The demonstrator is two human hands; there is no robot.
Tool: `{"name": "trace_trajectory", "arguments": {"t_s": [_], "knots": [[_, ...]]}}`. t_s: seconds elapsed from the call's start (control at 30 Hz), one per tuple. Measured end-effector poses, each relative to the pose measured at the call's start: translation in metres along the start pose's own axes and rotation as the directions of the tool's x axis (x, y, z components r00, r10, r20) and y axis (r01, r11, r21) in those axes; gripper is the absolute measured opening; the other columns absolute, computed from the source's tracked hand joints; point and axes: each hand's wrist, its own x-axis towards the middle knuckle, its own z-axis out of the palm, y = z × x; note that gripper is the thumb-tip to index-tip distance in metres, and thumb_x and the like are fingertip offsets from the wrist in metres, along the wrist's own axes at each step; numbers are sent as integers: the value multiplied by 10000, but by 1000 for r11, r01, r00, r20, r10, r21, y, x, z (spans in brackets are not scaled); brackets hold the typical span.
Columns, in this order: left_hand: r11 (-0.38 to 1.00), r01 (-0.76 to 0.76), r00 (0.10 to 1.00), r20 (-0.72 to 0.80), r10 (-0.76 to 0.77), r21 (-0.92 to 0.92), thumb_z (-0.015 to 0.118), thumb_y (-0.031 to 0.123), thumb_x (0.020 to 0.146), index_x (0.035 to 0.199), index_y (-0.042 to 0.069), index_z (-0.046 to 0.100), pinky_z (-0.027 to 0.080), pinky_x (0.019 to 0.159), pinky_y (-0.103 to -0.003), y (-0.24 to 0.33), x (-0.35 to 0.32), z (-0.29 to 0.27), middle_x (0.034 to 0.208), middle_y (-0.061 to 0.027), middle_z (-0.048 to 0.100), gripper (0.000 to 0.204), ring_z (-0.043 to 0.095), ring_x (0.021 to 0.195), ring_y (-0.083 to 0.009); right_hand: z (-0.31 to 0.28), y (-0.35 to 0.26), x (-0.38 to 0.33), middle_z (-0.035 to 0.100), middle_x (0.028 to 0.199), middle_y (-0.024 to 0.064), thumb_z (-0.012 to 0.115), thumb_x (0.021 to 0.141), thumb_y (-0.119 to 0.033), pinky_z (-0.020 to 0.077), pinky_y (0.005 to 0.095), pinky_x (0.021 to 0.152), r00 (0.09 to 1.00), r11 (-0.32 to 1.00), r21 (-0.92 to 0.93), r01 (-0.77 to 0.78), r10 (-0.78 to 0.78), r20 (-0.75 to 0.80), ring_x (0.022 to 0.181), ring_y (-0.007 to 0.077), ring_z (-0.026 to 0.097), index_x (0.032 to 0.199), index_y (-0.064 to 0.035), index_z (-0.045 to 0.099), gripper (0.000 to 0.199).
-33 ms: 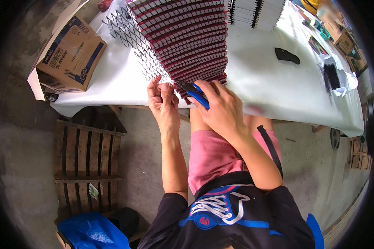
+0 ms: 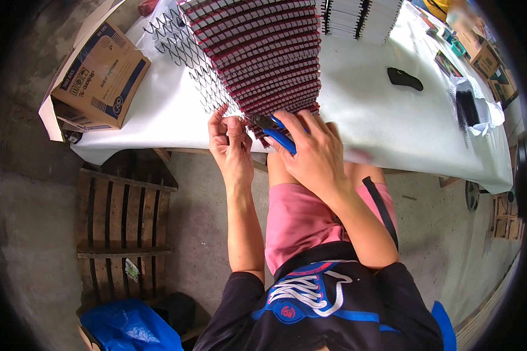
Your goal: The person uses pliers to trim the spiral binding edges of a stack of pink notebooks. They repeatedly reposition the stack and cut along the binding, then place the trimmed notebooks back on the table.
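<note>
A tall stack of spiral-bound books (image 2: 263, 58), with dark red and white layers, stands on the table before me. Long loose ends of dark wire spirals (image 2: 184, 50) stick out from its left side. At the stack's near left corner, the fingertips of my left hand (image 2: 233, 149) pinch together by the end of a spiral; the thin piece between them is hard to make out. My right hand (image 2: 319, 155) is wrapped around blue-handled pliers (image 2: 281, 141). Their dark jaws point left at that same corner, close to my left fingertips. What the jaws touch is too small to tell.
An open cardboard box (image 2: 102, 79) leans at the table's left. More white spiral-bound books (image 2: 342, 20) stand behind on the right. A black flat piece (image 2: 405, 78) and a white-wrapped bundle of dark spirals (image 2: 467, 108) lie farther right. A wooden pallet (image 2: 126, 216) is down on the left.
My right hand and its fingers have shifted very slightly on the pliers. My left hand stays where it was.
</note>
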Motion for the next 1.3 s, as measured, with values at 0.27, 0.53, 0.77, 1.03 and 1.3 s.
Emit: {"name": "trace_trajectory", "arguments": {"t_s": [0.27,0.53,0.77,1.03,1.3], "knots": [[998,11,999,33,-13,68,549,204,939,1136,30,528,307,473,-129,7,2,0,836,-13,556,263,435,627,-7,-2,-6,7,516,939,10,718,718,-303,343,411,768,993,991,-130,37,-51,-107,863,188,517,1088,-165,576,419],[999,-21,998,67,18,37,533,199,948,1131,31,529,308,484,-131,4,1,0,821,3,548,248,405,610,3,-7,-7,10,513,936,15,714,721,-317,353,414,750,990,992,-123,39,-55,-127,849,199,516,1068,-158,577,405],[993,-47,998,48,42,104,557,225,936,1127,36,530,280,478,-148,4,-6,-4,809,2,572,269,380,576,6,-9,-23,11,501,898,17,712,716,-314,351,409,725,994,990,-128,51,-62,-85,822,199,505,1018,-146,589,366],[995,-50,998,53,46,83,548,195,941,1128,26,534,315,527,-146,3,-2,0,836,-8,574,253,414,628,2,-7,-14,12,498,933,19,718,717,-305,351,442,769,997,991,-130,9,-18,-75,903,205,514,1028,-149,592,371],[995,-15,998,59,9,98,531,187,949,1118,22,527,310,528,-148,8,1,0,824,-8,542,237,403,630,-15,3,1,17,603,798,87,708,743,-253,506,384,563,1000,994,109,-8,8,5,662,301,621,1031,-116,594,339]]}}
